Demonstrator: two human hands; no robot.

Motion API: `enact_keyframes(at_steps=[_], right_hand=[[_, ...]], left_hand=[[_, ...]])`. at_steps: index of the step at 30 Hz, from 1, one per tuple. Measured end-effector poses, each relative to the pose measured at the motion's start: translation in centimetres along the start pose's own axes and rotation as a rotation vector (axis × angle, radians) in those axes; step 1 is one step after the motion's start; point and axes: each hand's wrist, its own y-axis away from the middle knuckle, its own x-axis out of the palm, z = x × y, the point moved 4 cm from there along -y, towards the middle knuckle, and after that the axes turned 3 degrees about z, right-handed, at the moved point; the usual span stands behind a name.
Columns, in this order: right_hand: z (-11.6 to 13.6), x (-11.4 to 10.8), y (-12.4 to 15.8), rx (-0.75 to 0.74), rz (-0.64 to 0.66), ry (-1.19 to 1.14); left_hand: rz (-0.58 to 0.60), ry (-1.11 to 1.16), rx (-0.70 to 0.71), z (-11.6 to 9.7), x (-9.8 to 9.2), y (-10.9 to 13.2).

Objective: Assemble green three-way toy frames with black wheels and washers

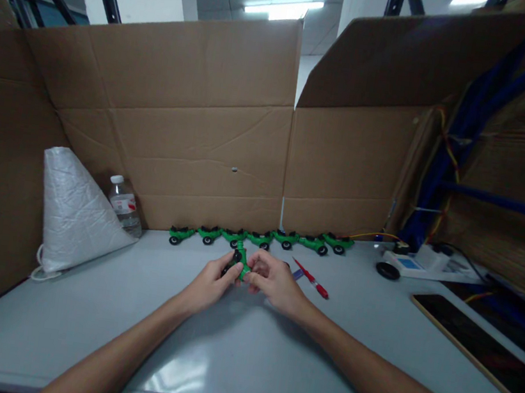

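Note:
Between my two hands, above the middle of the table, is a green toy vehicle (241,258) with black parts. My left hand (213,280) grips its left side between thumb and fingers. On its right, the fingers of my right hand (275,281) pinch the lower end; whether they also hold some small part is hidden. Behind my hands stands a row of several similar green toy vehicles (286,238) with black wheels. Just right of my right hand lies a red screwdriver (312,279), beside a small blue item (298,274) partly covered by the hand.
At the left a silvery white bag (76,217) leans near a plastic bottle (124,206). On the right are a power strip (432,264), a black ring (387,271) and a dark flat phone-like slab (475,347). Cardboard walls (203,131) enclose the white table (241,361).

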Motion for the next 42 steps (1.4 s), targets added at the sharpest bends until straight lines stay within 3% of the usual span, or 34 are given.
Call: enact_keyframes(at_steps=[3, 7, 21, 37, 42], right_hand=[[1.2, 0.1, 0.5, -0.152, -0.116, 0.248], [2.2, 0.2, 1.0, -0.289, -0.153, 0.495], [1.4, 0.9, 0.5, -0.321, -0.212, 0.942], [1.0, 0.1, 0.6, -0.284, -0.171, 0.658], [1.2, 0.2, 0.5, -0.266, -0.127, 0.555]], left_hand=[[-0.034, 0.13, -0.054, 0.5, -0.5, -0.6], [-0.087, 0.294, -0.138, 1.6, -0.4, -0.9], [-0.115, 0.211, -0.118, 2.0, -0.4, -0.7], [-0.043, 0.378, -0.184, 2.3, 0.1, -0.6], [-0.07, 0.348, -0.192, 2.2, 0.0, -0.5]])
